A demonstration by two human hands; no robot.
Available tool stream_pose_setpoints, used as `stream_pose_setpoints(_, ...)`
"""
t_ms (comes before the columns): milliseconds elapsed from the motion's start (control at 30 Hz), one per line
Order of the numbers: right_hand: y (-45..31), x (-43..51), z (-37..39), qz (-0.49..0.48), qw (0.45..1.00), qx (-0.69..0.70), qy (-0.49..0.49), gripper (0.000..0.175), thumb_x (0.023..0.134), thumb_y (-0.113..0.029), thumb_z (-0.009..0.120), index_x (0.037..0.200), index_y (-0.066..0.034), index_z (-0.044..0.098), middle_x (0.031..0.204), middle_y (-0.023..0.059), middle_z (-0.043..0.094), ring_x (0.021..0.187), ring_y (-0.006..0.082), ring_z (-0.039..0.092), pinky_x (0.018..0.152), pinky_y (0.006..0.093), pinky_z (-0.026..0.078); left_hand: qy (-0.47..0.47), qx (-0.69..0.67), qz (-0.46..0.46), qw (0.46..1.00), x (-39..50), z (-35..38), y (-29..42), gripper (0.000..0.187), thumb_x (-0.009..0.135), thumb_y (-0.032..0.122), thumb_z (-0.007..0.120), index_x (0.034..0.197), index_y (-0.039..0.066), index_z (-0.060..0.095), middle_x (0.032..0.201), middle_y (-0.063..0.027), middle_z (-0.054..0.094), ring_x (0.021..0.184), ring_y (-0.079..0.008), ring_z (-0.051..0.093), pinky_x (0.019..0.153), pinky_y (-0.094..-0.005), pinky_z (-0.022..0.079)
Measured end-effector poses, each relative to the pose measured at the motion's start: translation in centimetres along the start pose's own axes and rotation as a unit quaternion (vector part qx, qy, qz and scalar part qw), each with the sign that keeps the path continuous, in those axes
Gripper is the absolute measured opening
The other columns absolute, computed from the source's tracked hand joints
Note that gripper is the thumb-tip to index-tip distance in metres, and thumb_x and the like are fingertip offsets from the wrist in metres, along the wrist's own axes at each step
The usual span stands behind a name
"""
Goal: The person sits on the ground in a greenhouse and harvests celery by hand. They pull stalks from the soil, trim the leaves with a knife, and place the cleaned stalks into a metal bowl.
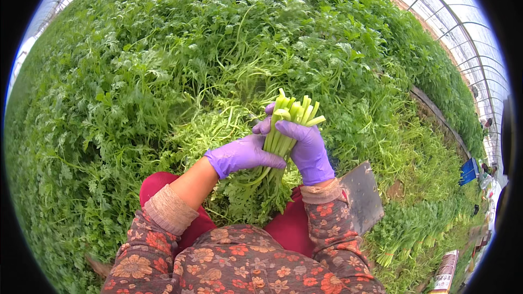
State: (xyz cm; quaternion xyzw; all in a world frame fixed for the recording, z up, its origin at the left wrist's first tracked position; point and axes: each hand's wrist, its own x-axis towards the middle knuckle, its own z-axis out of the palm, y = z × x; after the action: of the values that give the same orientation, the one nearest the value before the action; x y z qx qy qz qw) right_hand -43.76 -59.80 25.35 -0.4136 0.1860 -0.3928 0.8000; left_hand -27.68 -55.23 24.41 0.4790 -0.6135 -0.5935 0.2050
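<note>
Both my hands, in purple gloves, grip one bunch of leafy greens (pixel 282 139) in front of my knees. The pale cut stem ends point up and away from me, and the lobed leaves hang down between my knees. My left hand (pixel 245 153) wraps the stems from the left, with its thumb across the lower stems. My right hand (pixel 304 147) holds the upper stems from the right, its thumb near the cut ends. Some of the fingers are hidden behind the bunch.
Dense standing greens (pixel 143 77) grow ahead and left. A flat dark board (pixel 361 196) lies by my right knee. Bundled greens (pixel 425 228) lie on the ground farther right, near a printed bag (pixel 445 269) and a blue object (pixel 468 171). Hoops of a plastic greenhouse (pixel 461 20) arch beyond.
</note>
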Motion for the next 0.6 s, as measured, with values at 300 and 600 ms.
stream_pose_setpoints(300,0.8,0.1,0.1,-0.067,0.984,-0.154,0.061,0.034,0.082,-0.004,0.068,0.113,-0.0009,0.054,0.090,0.0068,0.064,0.077,0.0164,0.064,0.070,0.0288,0.053,0.256,-0.074,0.144,0.953,-3.6,-1.3,3.6,0.026,0.091,0.028,0.064,0.099,0.002,0.064,0.078,-0.0004,0.064,0.068,-0.0067,0.056,0.062,-0.0221,0.048)
stream_pose_setpoints(600,0.7,-0.2,-0.3,-0.001,0.978,-0.204,-0.049,0.033,0.079,-0.002,0.072,0.108,-0.0036,0.057,0.092,0.0050,0.066,0.085,0.0161,0.065,0.078,0.0300,0.053,0.183,0.242,0.063,0.951,-4.6,-3.4,9.4,0.017,0.089,0.018,0.064,0.097,0.003,0.064,0.071,-0.0039,0.063,0.063,-0.0096,0.059,0.059,-0.0276,0.049)
